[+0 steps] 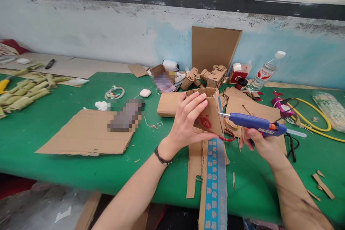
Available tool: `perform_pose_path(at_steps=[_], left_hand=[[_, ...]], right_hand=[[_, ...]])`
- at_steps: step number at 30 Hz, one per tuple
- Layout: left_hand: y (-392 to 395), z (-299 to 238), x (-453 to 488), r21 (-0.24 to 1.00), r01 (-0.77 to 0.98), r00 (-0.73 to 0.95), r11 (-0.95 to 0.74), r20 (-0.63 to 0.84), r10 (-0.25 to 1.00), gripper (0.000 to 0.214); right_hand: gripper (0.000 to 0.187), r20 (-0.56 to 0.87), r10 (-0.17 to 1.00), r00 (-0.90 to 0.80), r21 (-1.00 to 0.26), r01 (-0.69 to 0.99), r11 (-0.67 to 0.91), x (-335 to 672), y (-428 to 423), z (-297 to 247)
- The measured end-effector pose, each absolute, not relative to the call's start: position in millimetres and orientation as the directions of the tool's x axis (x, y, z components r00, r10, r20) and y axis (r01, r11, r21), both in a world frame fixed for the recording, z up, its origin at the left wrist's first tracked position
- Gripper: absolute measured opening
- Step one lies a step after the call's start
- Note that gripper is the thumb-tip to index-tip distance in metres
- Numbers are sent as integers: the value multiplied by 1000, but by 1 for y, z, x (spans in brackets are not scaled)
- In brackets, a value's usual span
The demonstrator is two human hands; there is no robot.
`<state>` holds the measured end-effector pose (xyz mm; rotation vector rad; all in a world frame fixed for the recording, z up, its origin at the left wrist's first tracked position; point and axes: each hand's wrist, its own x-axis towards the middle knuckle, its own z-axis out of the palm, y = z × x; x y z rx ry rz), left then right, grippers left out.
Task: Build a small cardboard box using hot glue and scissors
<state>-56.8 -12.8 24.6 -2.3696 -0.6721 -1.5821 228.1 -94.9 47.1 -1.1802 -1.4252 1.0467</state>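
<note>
Nearest us, between our forearms (134,194), a blue-taped cardboard strip (212,187) ran over the near edge of the green tabletop (118,172). At its far end, over the tabletop, we held a cardboard box (211,113) with a red mark on its near face. Our left hand (188,118) was partly curled about its left side, fingers over the upper part and thumb along the bottom edge. Our right hand (260,143) was wrapped around a blue glue gun (252,120), its nozzle (225,115) pointing left at the box's right edge; we could not tell whether it touched. Just left of the box lay a cardboard block (167,104), its right end hidden behind our left hand. Farther left, a flat cardboard sheet (81,133) bore a pixelated dark object (125,115), and green stalks (29,91) lay leftmost. To the right, flat cardboard pieces (239,102) lay beyond the gun, near a purple box (283,107). Toward the far side, a water bottle (264,73) was to the right of small cardboard models (217,74), and a brown panel (215,46) stood against the wall (107,28).
</note>
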Motion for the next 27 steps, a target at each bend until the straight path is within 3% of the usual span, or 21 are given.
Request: perform_pose_path(at_steps=[27], left_hand=[[-10,26,-60,69,506,280,-860,930,240,121]], right_hand=[[69,97,991,-87,-978,175,111,227,-95,49]])
